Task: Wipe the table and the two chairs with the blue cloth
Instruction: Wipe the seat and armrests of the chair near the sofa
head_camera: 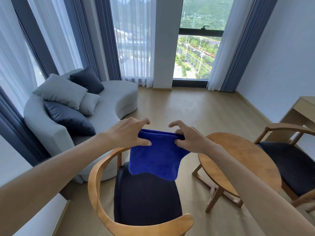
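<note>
A folded blue cloth (156,157) hangs in the air in front of me, over the near chair. My left hand (129,133) pinches its upper left corner and my right hand (189,137) pinches its upper right corner. The near chair (102,193) has a curved wooden back and a dark seat, directly below the cloth. A small round wooden table (242,154) stands to the right, partly behind my right forearm. A second wooden chair (289,160) with a dark seat stands beyond the table at the right edge.
A grey curved sofa (109,103) with several cushions stands at the left. A light wooden desk (300,108) sits against the right wall. Curtains and tall windows (196,53) fill the far side, with wooden floor (196,106) between.
</note>
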Demonstrator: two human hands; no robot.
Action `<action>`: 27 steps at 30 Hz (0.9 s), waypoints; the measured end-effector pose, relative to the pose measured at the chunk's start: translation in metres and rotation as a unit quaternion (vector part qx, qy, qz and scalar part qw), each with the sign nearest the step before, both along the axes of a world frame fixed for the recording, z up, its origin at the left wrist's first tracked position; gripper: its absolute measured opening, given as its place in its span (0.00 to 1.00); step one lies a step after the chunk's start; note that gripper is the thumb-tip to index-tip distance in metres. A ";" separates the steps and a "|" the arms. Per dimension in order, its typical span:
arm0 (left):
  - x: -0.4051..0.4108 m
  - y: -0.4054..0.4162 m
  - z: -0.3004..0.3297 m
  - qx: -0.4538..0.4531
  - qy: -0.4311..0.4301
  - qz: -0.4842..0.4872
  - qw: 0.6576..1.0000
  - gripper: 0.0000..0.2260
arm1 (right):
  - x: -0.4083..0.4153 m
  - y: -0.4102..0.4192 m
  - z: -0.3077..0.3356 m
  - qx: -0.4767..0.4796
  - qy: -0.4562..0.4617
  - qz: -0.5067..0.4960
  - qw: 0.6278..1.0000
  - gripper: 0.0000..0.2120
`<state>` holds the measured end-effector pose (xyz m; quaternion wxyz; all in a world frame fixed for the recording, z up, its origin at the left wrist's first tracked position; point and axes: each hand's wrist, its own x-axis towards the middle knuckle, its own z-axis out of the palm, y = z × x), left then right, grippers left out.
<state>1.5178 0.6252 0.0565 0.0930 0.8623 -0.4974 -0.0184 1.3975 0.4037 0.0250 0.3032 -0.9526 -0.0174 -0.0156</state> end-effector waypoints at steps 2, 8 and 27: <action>0.001 -0.002 -0.006 -0.001 -0.049 0.021 0.999 0.17 | 0.002 0.000 0.003 -0.014 -0.009 0.002 1.000 0.17; 0.005 -0.004 -0.006 -0.068 0.014 0.018 0.997 0.09 | 0.007 0.006 0.008 0.015 -0.013 -0.029 0.999 0.10; -0.022 -0.042 -0.011 -0.213 0.417 0.326 0.821 0.03 | 0.023 0.068 0.004 0.158 -0.006 -0.130 0.979 0.14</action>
